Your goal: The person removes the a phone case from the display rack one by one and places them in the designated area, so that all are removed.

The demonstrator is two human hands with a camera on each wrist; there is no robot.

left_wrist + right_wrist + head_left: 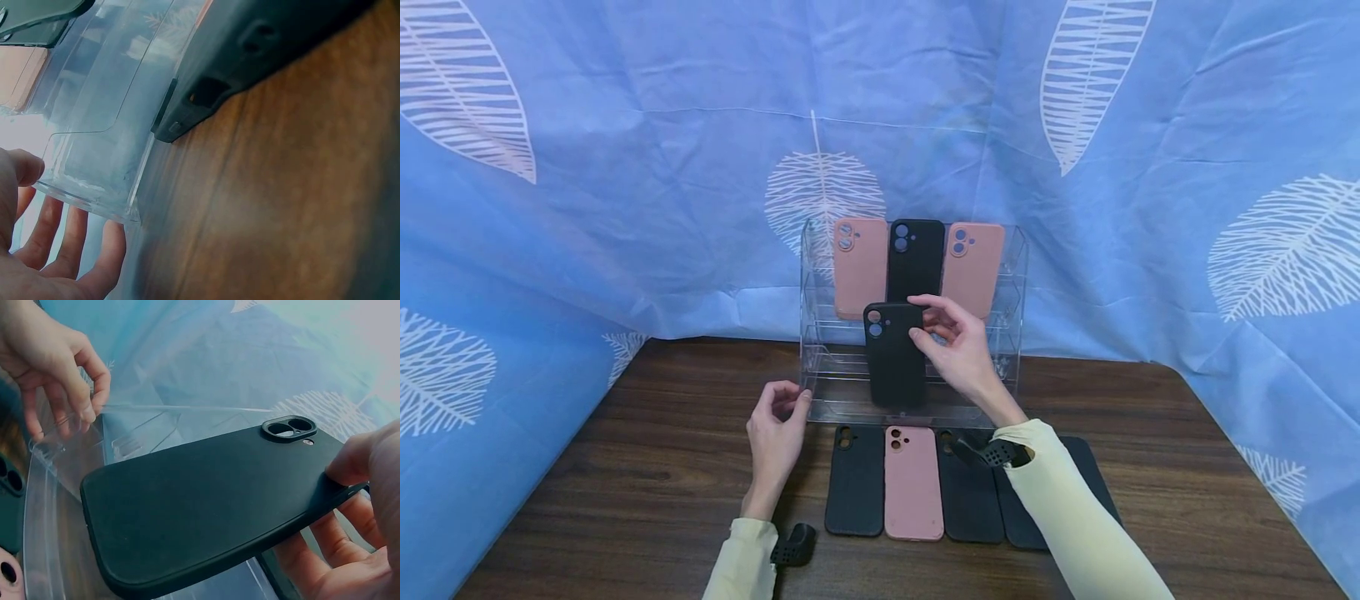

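Note:
A black phone case [895, 354] with a camera cutout stands upright before the lower tiers of a clear display stand [842, 412]. My right hand [953, 342] pinches its right edge near the top, thumb on the back face and fingers behind, as the right wrist view shows. At the stand's left side, my left hand [777, 429] grips the clear side edge between thumb [28, 167] and fingers. On the top tier are a pink case [861, 271], a black case [916, 262] and a second pink case [973, 271].
In front of the stand, a row of cases lies on the wooden table [662, 467]: a black case [855, 483], a pink case [913, 487] and further black ones, partly under my right sleeve [1075, 508]. A blue leaf-print cloth [700, 183] hangs behind the table.

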